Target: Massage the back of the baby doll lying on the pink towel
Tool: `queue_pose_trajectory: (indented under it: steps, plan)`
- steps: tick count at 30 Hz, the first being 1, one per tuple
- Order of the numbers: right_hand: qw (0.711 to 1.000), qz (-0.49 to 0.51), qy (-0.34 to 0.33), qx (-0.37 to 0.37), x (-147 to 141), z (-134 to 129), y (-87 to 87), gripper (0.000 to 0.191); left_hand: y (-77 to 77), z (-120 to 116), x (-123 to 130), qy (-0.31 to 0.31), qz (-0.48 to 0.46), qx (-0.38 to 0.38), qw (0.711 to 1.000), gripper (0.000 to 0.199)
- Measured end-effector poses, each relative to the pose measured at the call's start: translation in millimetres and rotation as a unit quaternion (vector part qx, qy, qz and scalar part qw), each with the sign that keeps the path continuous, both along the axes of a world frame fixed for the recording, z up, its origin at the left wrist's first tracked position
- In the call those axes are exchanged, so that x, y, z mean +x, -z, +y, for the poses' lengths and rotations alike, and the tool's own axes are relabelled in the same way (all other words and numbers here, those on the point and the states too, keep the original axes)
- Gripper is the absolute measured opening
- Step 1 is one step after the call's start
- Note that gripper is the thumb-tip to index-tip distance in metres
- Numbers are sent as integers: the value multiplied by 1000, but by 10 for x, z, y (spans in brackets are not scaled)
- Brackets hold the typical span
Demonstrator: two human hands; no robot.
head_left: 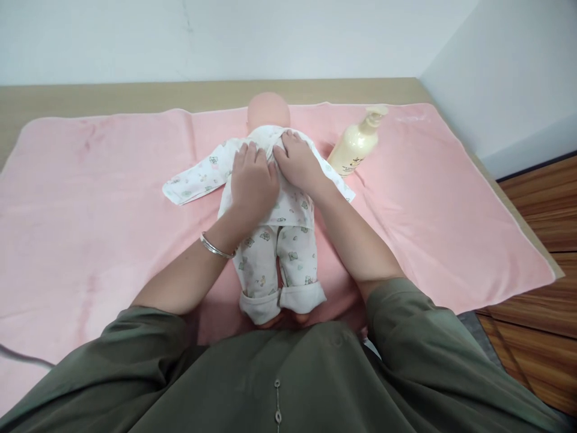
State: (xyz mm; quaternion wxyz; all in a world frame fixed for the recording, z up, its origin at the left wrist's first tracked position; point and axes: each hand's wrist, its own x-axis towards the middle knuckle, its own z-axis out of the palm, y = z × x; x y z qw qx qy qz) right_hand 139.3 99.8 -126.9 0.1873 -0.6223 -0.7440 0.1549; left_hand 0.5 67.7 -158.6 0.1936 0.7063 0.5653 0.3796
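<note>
A baby doll (269, 110) lies on a pink sheet, its head away from me and its feet close to my body. It wears a white printed top (293, 210) and matching trousers (259, 258) with cuffs turned up. My left hand (255, 183) rests flat on the left part of the doll's upper body, fingers stretched toward the head. Beside it, my right hand (299, 161) lies on the upper right part of the top, also with fingers out. The cloth under both palms is hidden.
A cream pump bottle (356, 144) stands just right of the doll, near its sleeve. The pink sheet (99, 210) covers most of the wooden table (216, 96). White walls (293, 36) rise behind and at right. Wood-grain panels (541, 210) are at the lower right.
</note>
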Motion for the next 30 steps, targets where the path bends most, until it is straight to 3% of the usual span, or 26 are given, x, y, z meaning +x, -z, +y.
queue_pose_trajectory:
  steps: [3, 8, 11, 16, 20, 25, 30]
  plan:
    - [1000, -14, 3, 23, -46, -71, 12, 51, 14, 24, -2, 2, 3, -18, 1000, 48]
    - [997, -61, 1, 47, -200, -325, -11, 42, 85, 351, -223, -8, -12, -53, 999, 48]
    - [997, -59, -2, 56, -202, -329, -20, 38, 96, 453, -292, -13, -12, -50, 999, 47]
    - [1000, -8, -19, 14, -64, -94, 11, 50, -26, 267, -160, 23, 33, -11, 999, 26]
    - [999, -22, -17, 15, -19, 9, 38, 55, -80, 132, -62, 43, 63, 2, 997, 26]
    - [997, -69, -11, 38, -110, -139, -34, 44, 32, 317, -184, 40, 27, -21, 999, 40]
    - [989, -139, -13, 57, -309, -454, -105, 46, 231, 520, -315, 23, -11, -14, 1000, 46]
